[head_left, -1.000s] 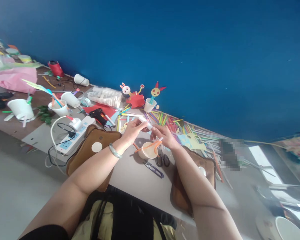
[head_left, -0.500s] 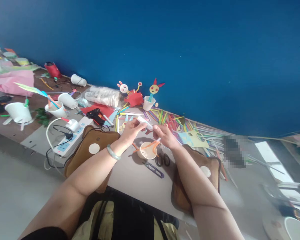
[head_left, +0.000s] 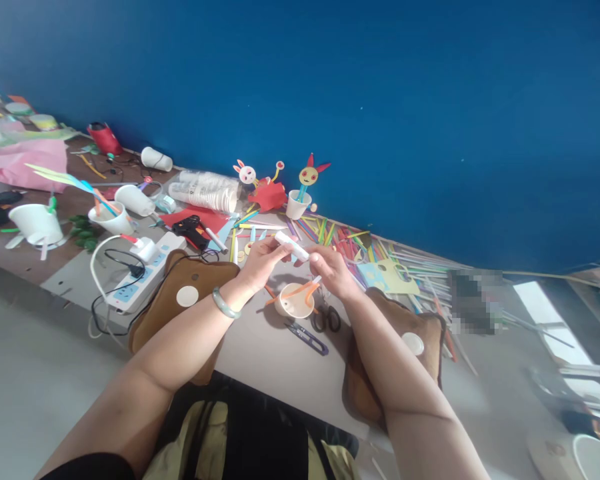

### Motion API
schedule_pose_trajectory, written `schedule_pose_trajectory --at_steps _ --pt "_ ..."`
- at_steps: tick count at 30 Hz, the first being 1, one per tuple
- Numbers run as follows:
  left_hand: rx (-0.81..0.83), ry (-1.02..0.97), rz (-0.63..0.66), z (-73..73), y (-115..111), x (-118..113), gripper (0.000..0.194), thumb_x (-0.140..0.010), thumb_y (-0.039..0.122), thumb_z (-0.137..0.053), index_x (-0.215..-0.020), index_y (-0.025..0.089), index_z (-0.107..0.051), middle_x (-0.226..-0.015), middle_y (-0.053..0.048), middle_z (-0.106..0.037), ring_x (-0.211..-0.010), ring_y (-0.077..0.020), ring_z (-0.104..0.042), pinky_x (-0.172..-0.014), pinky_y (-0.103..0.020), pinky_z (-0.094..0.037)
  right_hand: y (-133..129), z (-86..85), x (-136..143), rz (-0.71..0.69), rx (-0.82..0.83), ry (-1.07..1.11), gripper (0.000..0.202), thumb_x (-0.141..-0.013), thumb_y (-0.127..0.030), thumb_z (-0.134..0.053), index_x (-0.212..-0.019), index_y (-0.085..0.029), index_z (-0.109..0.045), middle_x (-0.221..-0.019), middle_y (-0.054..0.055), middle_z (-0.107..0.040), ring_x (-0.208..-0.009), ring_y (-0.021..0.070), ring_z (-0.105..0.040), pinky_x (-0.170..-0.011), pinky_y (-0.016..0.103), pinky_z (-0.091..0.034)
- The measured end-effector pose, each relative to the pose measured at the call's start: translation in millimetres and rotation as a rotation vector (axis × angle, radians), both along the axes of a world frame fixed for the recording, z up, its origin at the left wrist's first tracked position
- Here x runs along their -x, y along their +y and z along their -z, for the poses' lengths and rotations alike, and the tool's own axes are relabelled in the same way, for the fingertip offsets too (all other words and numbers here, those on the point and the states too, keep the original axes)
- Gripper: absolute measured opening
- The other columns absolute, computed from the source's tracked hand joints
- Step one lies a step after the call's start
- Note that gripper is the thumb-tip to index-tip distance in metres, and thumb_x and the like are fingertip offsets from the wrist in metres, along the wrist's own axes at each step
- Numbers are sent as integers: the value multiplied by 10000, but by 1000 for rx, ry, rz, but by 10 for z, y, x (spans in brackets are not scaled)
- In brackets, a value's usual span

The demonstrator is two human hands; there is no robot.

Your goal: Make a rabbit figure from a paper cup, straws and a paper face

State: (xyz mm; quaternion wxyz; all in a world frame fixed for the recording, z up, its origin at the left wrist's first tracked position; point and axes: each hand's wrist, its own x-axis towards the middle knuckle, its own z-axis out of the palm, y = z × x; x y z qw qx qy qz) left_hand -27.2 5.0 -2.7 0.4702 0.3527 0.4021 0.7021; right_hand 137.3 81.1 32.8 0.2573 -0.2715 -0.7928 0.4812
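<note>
My left hand [head_left: 264, 261], with a pale bangle on the wrist, grips a small white tube-shaped thing [head_left: 292, 246] between thumb and fingers. My right hand [head_left: 330, 270] has its fingers closed at the lower right end of that tube; its exact kind is hard to make out. Below both hands stands a white paper cup [head_left: 295, 305] with orange strips stuck on it and reaching across its mouth. Black-handled scissors [head_left: 326, 319] lie beside the cup, partly under my right hand. Thread snips [head_left: 307, 338] rest on the table in front of the cup.
Brown cushions [head_left: 180, 327] lie under my forearms. At left are a power strip [head_left: 147, 273], a glue gun [head_left: 193, 230] and stacked paper cups [head_left: 205, 192]. Behind my hands stand a cup figure [head_left: 298, 205] and many coloured strips [head_left: 330, 237], before a blue wall [head_left: 380, 120].
The white tube has turned slightly and more of its right end shows. My right hand has shifted a little to the right. The cup, scissors and snips stay put.
</note>
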Motion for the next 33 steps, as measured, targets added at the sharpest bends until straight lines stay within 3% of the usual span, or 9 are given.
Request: schedule_pose_trajectory --at_steps 2,5,11,13,17,20,26,33 --pt "9 -12 12 -13 3 -7 340 -742 477 -823 -881 176 -747 -710 -1 -653 -668 -111 -554 -673 -268 -454 1 -66 -21 -72 33 -91 711 -869 -812 -423 -705 -171 -684 -556 4 -505 -546 127 -439 -537 275 -372" --pt "20 -27 6 -26 -1 -20 354 -716 483 -840 -848 170 -741 -687 5 -637 -659 -105 -555 -658 -262 -449 -27 -63 -26 -62 26 -81 633 -874 -752 -506 -730 -168 -701 -653 39 -619 -584 140 -505 -556 278 -410" --pt "16 -20 0 -7 -8 -20 318 -741 464 -829 -819 172 -734 -676 12 -624 -670 -103 -552 -677 -261 -445 -52 143 6 240 -295 51 513 -701 -693 -769 -756 -195 -656 -609 -12 -563 -533 113 -442 -539 275 -370" --pt "15 -14 4 -9 -9 -17 316 -742 468 -829 -821 176 -737 -677 13 -629 -672 -102 -555 -683 -260 -445 -33 124 3 204 -266 55 552 -701 -734 -739 -772 -194 -653 -641 -6 -574 -532 108 -419 -522 272 -356" --pt "-8 -4 37 -30 -18 -20 311 -764 472 -814 -860 182 -752 -689 6 -651 -666 -109 -562 -694 -274 -454 2 -9 -18 -30 -82 -38 687 -876 -803 -427 -769 -179 -694 -676 34 -618 -565 125 -458 -554 281 -399" --pt "-5 5 41 -29 -22 -23 307 -768 465 -811 -858 178 -753 -687 4 -648 -667 -108 -556 -693 -275 -452 -2 -40 -22 -78 -15 -77 666 -903 -762 -441 -739 -171 -701 -672 43 -641 -578 129 -482 -567 278 -409" --pt "10 -27 33 -9 -10 -24 315 -753 462 -822 -867 177 -754 -730 -1 -658 -671 -98 -558 -697 -268 -456 -33 105 -2 156 -242 35 499 -789 -677 -695 -743 -181 -686 -588 -6 -562 -531 114 -434 -527 270 -353" --pt "25 -10 7 -25 -28 -38 311 -743 460 -824 -841 177 -740 -701 10 -625 -667 -96 -547 -695 -260 -457 -50 182 15 216 -364 17 426 -810 -624 -699 -755 -201 -710 -599 5 -577 -527 126 -450 -552 291 -393"
